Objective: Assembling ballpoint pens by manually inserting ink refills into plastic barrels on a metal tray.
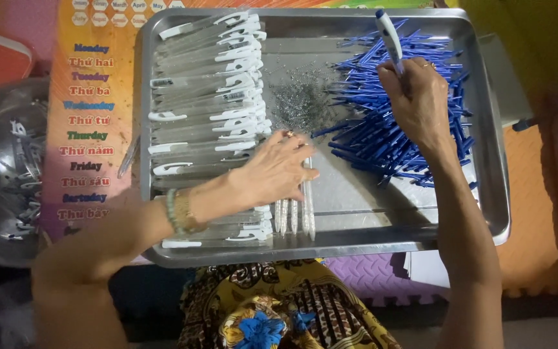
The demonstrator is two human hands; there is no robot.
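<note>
1. Upright in the right hand (419,97), a pen (389,37) with a blue tip stands above the heap of blue refills (395,123), fingers closed around its lower end, so parts lie directly below.
2. Meanwhile the left hand (278,169) lies flat and open-fingered on a few clear barrels (294,213), pinning them on the tray floor.
3. White-clipped barrels (214,97) line the left side; tiny springs (299,100) sit mid-tray (495,194), each kind kept apart.
4. A metal bowl (1,168) rests beside the tray.

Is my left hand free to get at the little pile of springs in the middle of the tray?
Probably yes. The left hand rests on clear pen barrels just below the grey spring pile, with only bare tray between. The right hand holds a pen off to the side.
</note>
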